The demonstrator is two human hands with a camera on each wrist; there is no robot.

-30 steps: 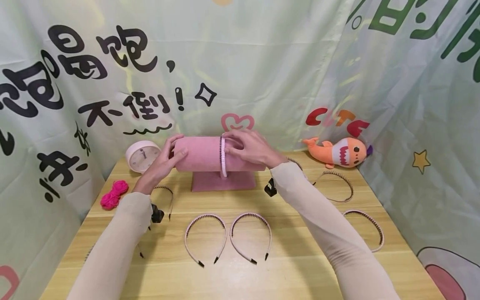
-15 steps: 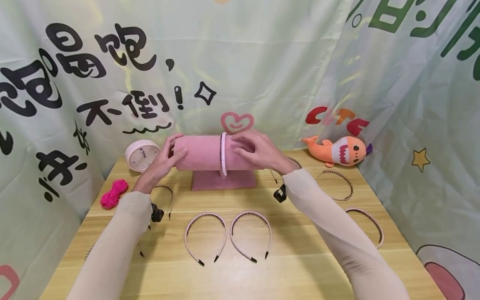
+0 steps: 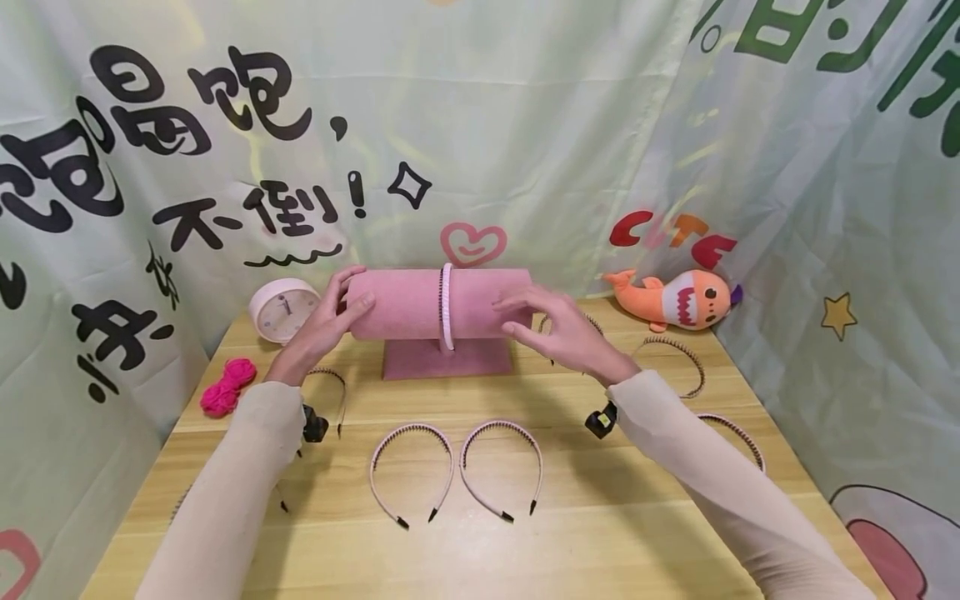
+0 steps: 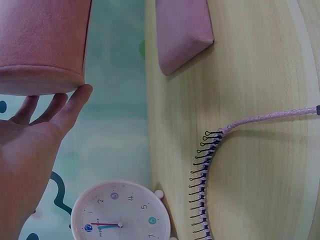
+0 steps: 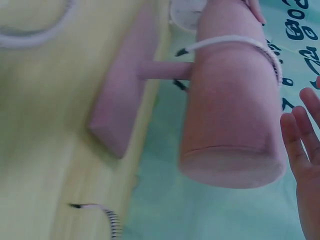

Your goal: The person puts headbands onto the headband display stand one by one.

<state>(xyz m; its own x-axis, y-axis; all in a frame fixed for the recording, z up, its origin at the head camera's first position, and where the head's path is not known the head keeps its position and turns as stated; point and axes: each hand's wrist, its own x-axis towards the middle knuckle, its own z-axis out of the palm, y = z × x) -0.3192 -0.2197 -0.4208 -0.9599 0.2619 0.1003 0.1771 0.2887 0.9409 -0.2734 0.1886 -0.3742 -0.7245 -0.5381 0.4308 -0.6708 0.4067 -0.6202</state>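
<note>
Head view: one pink headband stand (image 3: 397, 304), horizontal cylinder on post and flat base, at the rear middle of the desk (image 3: 427, 567); one white headband (image 3: 447, 308), dark toothed edge, fitted around the cylinder near its middle. Left hand (image 3: 326, 315): gripping the cylinder's left end, thumb across the front, fingers reaching behind. Right hand (image 3: 551, 325): before the right end, palm down, fingers loosely bent and thumb parted from them, well apart from the white headband. Beige sleeves (image 3: 225, 492), both arms stretched forward. Desk, light wood grain: two pale-pink headbands (image 3: 412, 427) side by side in front; further headbands (image 3: 702, 367) along the right and beside the left forearm; magenta yarn skein (image 3: 228, 388); round pale-pink clock (image 3: 285, 311); orange plush shark (image 3: 675, 301) at the rear right corner. Fabric backdrop (image 3: 540, 167), pale green, on the rear and both sides, with black and green lettering, pink heart, yellow star. Left wrist view: left fingers at the cylinder's end, clock below, one toothed headband (image 4: 202, 185) on the desk. Right wrist view: right fingers extended, spread beside the cylinder, contact unclear; white headband around it, dark tips visible.
</note>
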